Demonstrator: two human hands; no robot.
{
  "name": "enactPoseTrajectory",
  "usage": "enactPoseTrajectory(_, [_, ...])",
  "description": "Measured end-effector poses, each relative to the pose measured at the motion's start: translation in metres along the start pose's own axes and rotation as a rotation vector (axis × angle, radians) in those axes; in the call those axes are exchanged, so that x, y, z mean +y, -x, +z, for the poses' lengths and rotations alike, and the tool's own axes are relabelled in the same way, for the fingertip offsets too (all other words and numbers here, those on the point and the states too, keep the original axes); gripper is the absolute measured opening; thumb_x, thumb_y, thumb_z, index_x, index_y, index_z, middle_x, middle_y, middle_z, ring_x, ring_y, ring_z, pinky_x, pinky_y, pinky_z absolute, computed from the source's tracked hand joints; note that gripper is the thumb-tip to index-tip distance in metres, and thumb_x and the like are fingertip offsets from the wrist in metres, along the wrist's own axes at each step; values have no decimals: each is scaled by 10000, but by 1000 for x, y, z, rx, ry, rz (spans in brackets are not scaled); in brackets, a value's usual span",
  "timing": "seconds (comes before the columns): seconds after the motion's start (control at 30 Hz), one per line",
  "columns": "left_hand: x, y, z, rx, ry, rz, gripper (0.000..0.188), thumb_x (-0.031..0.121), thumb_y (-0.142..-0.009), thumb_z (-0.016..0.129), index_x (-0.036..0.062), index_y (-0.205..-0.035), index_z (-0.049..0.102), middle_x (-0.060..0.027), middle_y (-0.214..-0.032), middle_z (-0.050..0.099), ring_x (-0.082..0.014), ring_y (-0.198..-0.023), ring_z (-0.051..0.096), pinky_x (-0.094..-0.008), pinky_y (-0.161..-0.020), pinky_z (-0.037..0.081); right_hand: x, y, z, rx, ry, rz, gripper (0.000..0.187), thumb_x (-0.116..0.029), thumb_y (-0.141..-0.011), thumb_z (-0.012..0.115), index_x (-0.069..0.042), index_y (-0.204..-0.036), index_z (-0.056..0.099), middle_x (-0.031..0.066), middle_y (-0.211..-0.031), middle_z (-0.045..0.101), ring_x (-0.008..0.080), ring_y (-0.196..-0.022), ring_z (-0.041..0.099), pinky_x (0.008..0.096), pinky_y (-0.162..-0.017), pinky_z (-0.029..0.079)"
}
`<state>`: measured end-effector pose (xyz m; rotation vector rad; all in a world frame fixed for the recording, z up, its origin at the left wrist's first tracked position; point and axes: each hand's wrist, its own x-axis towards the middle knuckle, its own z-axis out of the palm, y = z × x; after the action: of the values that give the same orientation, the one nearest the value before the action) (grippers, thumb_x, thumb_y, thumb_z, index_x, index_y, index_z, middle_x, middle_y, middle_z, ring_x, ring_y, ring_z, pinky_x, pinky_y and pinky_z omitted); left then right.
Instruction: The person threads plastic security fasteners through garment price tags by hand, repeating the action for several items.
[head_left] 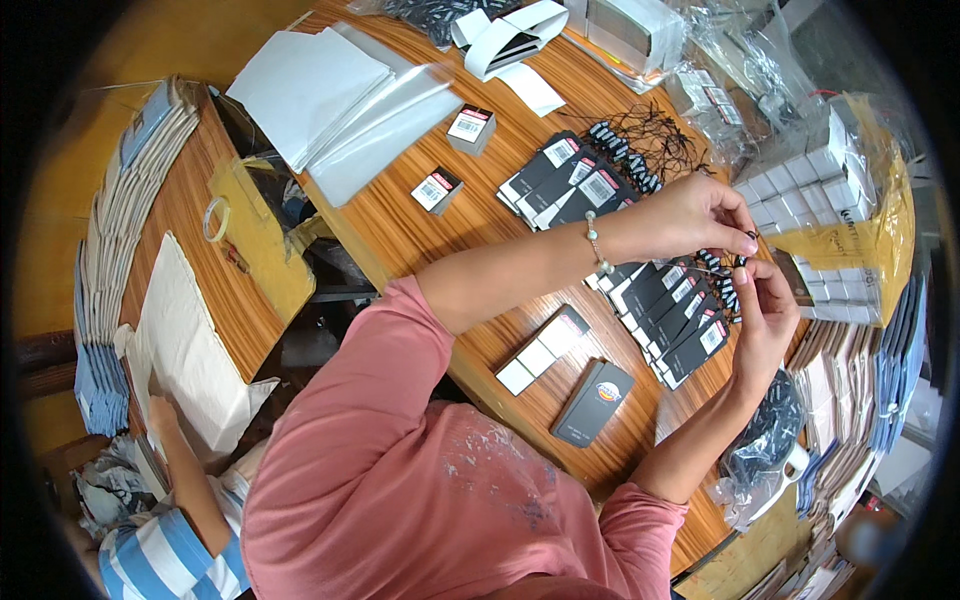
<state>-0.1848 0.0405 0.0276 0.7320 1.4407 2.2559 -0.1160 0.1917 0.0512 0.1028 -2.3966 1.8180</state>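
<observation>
Both my hands meet at the right side of the table, over a fan of black hang tags [668, 325] with white barcode labels. My left hand [690, 215], a beaded bracelet on its wrist, comes across from the left with its fingertips pinched together. Just below it, my right hand [765, 305] pinches too, thumb against forefinger. Between the fingertips is a small black tag cord [741, 262], mostly hidden by the fingers. More black hang tags [575, 185] lie overlapped beyond my left forearm, with black cords [650, 135] bunched at their ends.
Two small stacks of labels [470, 128] stand at the far left near plastic sleeves [340, 110]. A black box [592, 402] and white-and-black cards [543, 350] lie close to me. Bagged white boxes [830, 180] and folded garments [850, 390] stand right. Another person's arm [190, 480] is at lower left.
</observation>
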Motion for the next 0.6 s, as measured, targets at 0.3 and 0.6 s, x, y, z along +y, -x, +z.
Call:
enactPoseTrajectory(0.3, [-1,2,5,-11,271,-140,133,131,-789,599,23,-860,568,-19,-805,577,-70,-713,541,-191,-622,455,2,0,1,35,-15,-43,59,-42,-776,606,1,-794,570,-27,-712,525,31,-629,459,159,-541,361])
enactPoseTrajectory(0.6, [-7,-1,10,-37,193,-100,132,134,-806,581,35,-889,550,-16,-801,584,-64,-719,549,-189,-651,455,5,-2,-2,111,-31,-90,60,-28,-754,616,13,-772,576,-28,-681,529,33,-622,461,161,-547,366])
